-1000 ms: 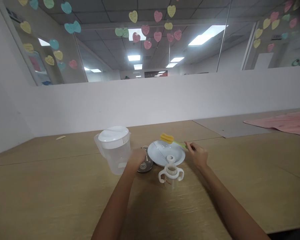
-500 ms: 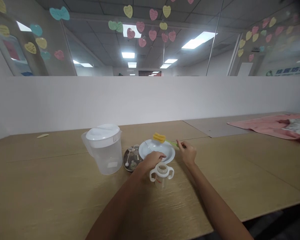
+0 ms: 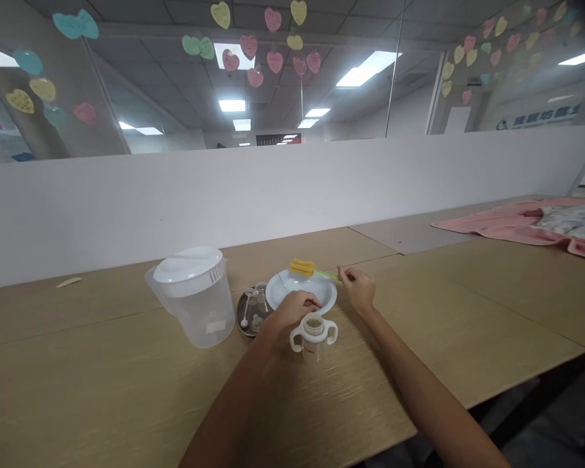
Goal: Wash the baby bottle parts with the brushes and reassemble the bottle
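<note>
We take the white bowl (image 3: 327, 294) as our landmark. At its far rim sits the yellow sponge head (image 3: 302, 267) of a brush; whether sponge and rim touch, we cannot tell. To the bowl's right, our right hand (image 3: 358, 289) has its fingers closed around the end of the green handle (image 3: 326, 275) — a grip that, we judge, keeps them well clear of the sponge.

Our left hand (image 3: 297, 309) is at the bowl's near edge, fingers bent inward over it. We cannot tell whether they hold anything, since the hand hides what lies beneath.

Just in front of the bowl, the two-handled bottle (image 3: 313, 341) stands upright and uncapped on the table (image 3: 419, 325), its handles out to the sides, probably for easy reach. Left of the bowl is a round metal tray (image 3: 244, 329), likely keeping small parts together — beyond it, a lidded pitcher (image 3: 205, 315).
</note>
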`<action>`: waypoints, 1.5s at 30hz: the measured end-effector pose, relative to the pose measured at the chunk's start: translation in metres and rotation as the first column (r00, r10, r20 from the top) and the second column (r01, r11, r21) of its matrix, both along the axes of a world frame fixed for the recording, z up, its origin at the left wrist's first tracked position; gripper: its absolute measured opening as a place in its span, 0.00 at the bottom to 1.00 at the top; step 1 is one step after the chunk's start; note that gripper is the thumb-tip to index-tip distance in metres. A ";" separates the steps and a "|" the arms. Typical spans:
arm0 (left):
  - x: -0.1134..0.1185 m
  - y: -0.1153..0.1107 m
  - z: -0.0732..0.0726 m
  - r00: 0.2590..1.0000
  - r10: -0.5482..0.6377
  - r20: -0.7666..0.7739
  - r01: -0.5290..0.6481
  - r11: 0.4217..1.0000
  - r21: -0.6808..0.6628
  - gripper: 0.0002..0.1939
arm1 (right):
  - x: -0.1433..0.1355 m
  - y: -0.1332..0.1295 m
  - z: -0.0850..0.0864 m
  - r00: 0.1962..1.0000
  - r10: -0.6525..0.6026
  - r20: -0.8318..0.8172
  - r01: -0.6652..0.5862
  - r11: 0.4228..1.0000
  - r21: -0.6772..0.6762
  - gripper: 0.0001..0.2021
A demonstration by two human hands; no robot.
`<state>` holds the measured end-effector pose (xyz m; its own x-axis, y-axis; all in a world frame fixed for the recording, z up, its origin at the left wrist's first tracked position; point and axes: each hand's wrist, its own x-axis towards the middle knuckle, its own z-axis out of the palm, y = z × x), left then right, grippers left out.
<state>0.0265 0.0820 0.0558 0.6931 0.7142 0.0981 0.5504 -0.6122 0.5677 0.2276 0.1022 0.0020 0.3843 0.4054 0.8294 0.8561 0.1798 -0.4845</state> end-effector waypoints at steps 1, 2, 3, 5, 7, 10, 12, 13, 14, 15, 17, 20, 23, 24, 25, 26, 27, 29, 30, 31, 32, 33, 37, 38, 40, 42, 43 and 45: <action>0.000 0.000 0.000 1.000 -0.016 0.019 0.016 1.000 -0.014 0.12 | 0.000 0.000 0.000 1.000 0.002 -0.006 -0.002 1.000 -0.006 0.28; 0.001 0.001 -0.001 0.999 -0.026 0.041 0.027 0.999 -0.024 0.12 | 0.000 0.000 0.000 1.000 0.005 -0.011 -0.005 1.000 -0.013 0.28; 0.001 0.002 -0.001 0.997 -0.028 0.066 0.030 0.999 -0.032 0.11 | -0.001 -0.001 0.000 1.000 0.005 -0.017 -0.005 1.000 -0.019 0.28; 0.002 0.004 -0.001 0.992 -0.016 0.125 0.021 0.999 -0.043 0.11 | 0.000 -0.002 0.002 1.000 0.004 -0.029 -0.005 1.000 -0.031 0.27; 0.001 0.004 0.003 0.983 0.011 0.183 -0.003 0.999 -0.045 0.13 | 0.001 -0.002 0.004 0.998 0.000 -0.064 -0.002 0.999 -0.037 0.27; -0.006 0.003 0.017 0.934 0.096 0.344 -0.074 0.994 -0.077 0.14 | 0.004 -0.003 0.006 0.982 0.014 -0.189 -0.023 0.999 -0.047 0.25; -0.013 0.002 0.029 0.863 0.164 0.478 -0.127 0.986 -0.109 0.14 | 0.005 -0.003 0.005 0.955 0.061 -0.290 -0.082 0.995 -0.059 0.24; -0.017 0.002 0.034 0.823 0.189 0.535 -0.148 0.982 -0.120 0.14 | 0.005 -0.003 0.005 0.939 0.098 -0.331 -0.126 0.990 -0.064 0.24; -0.020 0.001 0.039 0.787 0.207 0.581 -0.167 0.978 -0.122 0.14 | 0.005 -0.003 0.004 0.922 0.142 -0.360 -0.176 0.982 -0.064 0.24; -0.022 0.000 0.042 0.752 0.220 0.622 -0.186 0.975 -0.121 0.14 | 0.004 -0.002 0.003 0.907 0.187 -0.377 -0.227 0.972 -0.062 0.23; -0.024 -0.002 0.047 0.683 0.238 0.690 -0.230 0.967 -0.106 0.14 | 0.002 -0.002 0.002 0.886 0.259 -0.385 -0.304 0.951 -0.060 0.23; -0.023 -0.005 0.050 0.602 0.256 0.756 -0.301 0.950 -0.083 0.12 | -0.002 -0.004 0.002 0.893 0.268 -0.363 -0.318 0.944 -0.087 0.22; -0.024 -0.006 0.055 0.598 0.262 0.758 -0.359 0.933 -0.039 0.11 | -0.004 -0.006 0.003 0.914 0.247 -0.321 -0.294 0.950 -0.108 0.22; -0.027 -0.006 0.057 0.632 0.254 0.732 -0.380 0.925 0.008 0.11 | -0.005 -0.007 0.004 0.915 0.252 -0.315 -0.298 0.949 -0.107 0.21; -0.032 -0.006 0.061 0.692 0.243 0.680 -0.398 0.914 0.077 0.12 | -0.005 -0.008 0.004 0.913 0.259 -0.315 -0.304 0.947 -0.103 0.21; -0.038 -0.007 0.065 0.763 0.240 0.600 -0.412 0.896 0.165 0.14 | -0.005 -0.008 0.004 0.911 0.261 -0.318 -0.306 0.947 -0.098 0.21; -0.046 -0.008 0.069 0.830 0.251 0.499 -0.419 0.870 0.259 0.17 | -0.005 -0.008 0.004 0.912 0.255 -0.322 -0.299 0.950 -0.093 0.21; -0.063 -0.011 0.075 0.897 0.330 0.293 -0.430 0.805 0.410 0.24 | -0.004 -0.008 0.003 0.921 0.217 -0.322 -0.258 0.962 -0.087 0.21; -0.071 -0.012 0.078 0.901 0.379 0.210 -0.433 0.784 0.444 0.26 | -0.003 -0.008 0.002 0.926 0.193 -0.323 -0.232 0.969 -0.088 0.21; -0.078 -0.013 0.079 0.897 0.425 0.124 -0.433 0.784 0.444 0.27 | -0.002 -0.008 0.002 0.930 0.171 -0.325 -0.211 0.973 -0.092 0.21; -0.083 -0.014 0.078 0.890 0.454 0.029 -0.424 0.805 0.414 0.28 | -0.001 -0.007 0.001 0.932 0.155 -0.327 -0.196 0.976 -0.096 0.21; -0.087 -0.015 0.077 0.886 0.458 -0.073 -0.404 0.839 0.363 0.28 | 0.000 -0.007 0.001 0.933 0.147 -0.329 -0.189 0.977 -0.099 0.21; -0.088 -0.012 0.066 0.868 0.373 -0.328 -0.323 0.925 0.199 0.25 | 0.001 -0.006 0.001 0.934 0.146 -0.325 -0.188 0.977 -0.102 0.21; -0.087 -0.010 0.064 0.870 0.364 -0.334 -0.314 0.929 0.194 0.25 | 0.001 -0.007 0.001 0.937 0.145 -0.319 -0.187 0.977 -0.103 0.21; -0.084 -0.007 0.059 0.869 0.358 -0.341 -0.311 0.932 0.186 0.26 | 0.000 -0.008 0.002 0.942 0.146 -0.302 -0.185 0.977 -0.106 0.21; -0.083 -0.004 0.055 0.866 0.354 -0.352 -0.314 0.935 0.167 0.25 | -0.001 -0.009 0.003 0.946 0.148 -0.288 -0.186 0.977 -0.108 0.22; -0.083 -0.003 0.053 0.863 0.350 -0.364 -0.316 0.937 0.152 0.24 | -0.002 -0.009 0.003 0.947 0.149 -0.283 -0.186 0.976 -0.109 0.22; -0.084 -0.001 0.049 0.851 0.343 -0.396 -0.323 0.939 0.120 0.21 | -0.003 -0.010 0.004 0.950 0.151 -0.273 -0.189 0.975 -0.116 0.22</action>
<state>-0.0573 0.0808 0.1052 0.4001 0.9110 -0.0999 0.9009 -0.3710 0.2253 0.2247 0.0922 0.0057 0.4949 0.5874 0.6403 0.6589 0.2268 -0.7173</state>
